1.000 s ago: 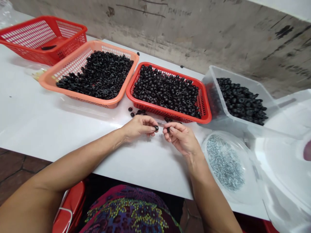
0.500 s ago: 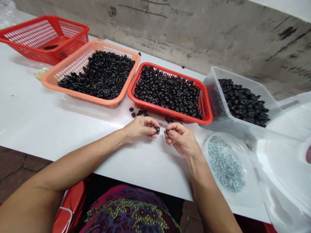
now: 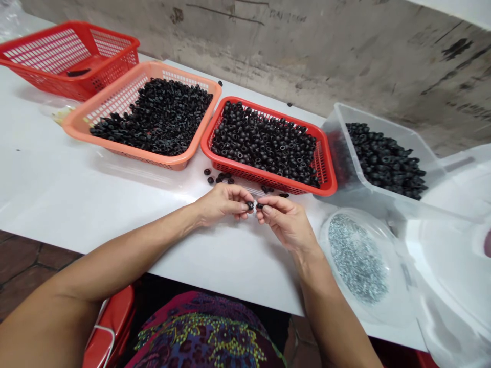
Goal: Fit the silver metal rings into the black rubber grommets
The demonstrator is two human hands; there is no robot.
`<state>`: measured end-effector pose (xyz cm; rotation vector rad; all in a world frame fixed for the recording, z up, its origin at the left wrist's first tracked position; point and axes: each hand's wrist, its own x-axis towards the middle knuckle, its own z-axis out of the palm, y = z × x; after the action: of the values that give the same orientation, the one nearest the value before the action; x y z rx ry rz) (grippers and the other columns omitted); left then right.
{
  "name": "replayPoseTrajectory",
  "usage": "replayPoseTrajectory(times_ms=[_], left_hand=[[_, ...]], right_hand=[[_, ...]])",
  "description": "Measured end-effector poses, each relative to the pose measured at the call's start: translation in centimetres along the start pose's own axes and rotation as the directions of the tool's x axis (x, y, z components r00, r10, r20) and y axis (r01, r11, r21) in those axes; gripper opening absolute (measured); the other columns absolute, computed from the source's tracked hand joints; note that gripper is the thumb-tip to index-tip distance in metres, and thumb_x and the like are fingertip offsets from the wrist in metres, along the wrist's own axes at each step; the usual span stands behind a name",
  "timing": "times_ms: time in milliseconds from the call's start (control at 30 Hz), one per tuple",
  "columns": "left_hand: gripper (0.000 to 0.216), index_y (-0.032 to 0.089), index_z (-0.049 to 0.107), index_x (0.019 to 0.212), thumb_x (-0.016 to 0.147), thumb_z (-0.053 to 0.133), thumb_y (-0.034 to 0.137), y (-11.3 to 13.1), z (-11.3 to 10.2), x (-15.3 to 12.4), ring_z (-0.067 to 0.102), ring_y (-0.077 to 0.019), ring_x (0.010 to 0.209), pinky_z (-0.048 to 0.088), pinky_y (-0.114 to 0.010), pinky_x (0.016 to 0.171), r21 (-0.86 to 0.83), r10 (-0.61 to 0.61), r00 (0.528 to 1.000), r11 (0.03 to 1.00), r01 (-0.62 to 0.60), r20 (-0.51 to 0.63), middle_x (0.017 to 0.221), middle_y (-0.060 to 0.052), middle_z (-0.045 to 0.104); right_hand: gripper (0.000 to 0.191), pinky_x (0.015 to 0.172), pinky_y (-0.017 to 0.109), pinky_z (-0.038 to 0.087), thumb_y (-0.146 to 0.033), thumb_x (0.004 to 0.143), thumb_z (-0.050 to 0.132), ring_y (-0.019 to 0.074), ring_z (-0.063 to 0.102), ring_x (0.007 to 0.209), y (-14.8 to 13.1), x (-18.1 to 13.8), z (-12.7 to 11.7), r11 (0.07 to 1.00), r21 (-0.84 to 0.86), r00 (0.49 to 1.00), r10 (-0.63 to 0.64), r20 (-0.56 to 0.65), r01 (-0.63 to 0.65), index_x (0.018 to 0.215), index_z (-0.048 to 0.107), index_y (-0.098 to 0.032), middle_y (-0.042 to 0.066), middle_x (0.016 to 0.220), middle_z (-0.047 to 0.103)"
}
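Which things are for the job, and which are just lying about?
For the job:
black piece in the left hand
another black piece in the right hand
likely the middle red basket, orange basket, clear bin, silvery bits

Seemingly lying about:
far-left red basket
crumpled plastic

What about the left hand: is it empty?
No, the left hand holds a small black piece, its end showing close to the right hand.

No text can be read. On the grey, flat, stained wall [image 3: 245, 51], a faint row of letter-like marks [image 3: 287, 17] lies between twelve and one o'clock, and a darker scrawl [image 3: 470, 110] between two and three, both too blurred.
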<state>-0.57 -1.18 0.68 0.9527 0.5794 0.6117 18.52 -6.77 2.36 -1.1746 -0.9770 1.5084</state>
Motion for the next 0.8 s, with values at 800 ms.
replayPoseTrajectory(times_ms=[800], left_hand=[[0.014, 0.010, 0.070, 0.084, 0.070, 0.071, 0.012, 0.1, 0.6, -0.1, 0.060, -0.0093, 0.058, 0.045, -0.023, 0.058, 0.111, 0.036, 0.997, 0.993, -0.029, -0.062, 0.066, 0.000, 0.067]], right_hand=[[0.011, 0.064, 0.033, 0.051, -0.022, 0.084, 0.061, 0.0167, 0.061, 0.067, 0.5, -1.4, 1.6, 0.667, -0.682, 0.900, -0.436, -0.029, 0.301, 0.088, 0.072, -0.023, 0.003, 0.082, 0.071]])
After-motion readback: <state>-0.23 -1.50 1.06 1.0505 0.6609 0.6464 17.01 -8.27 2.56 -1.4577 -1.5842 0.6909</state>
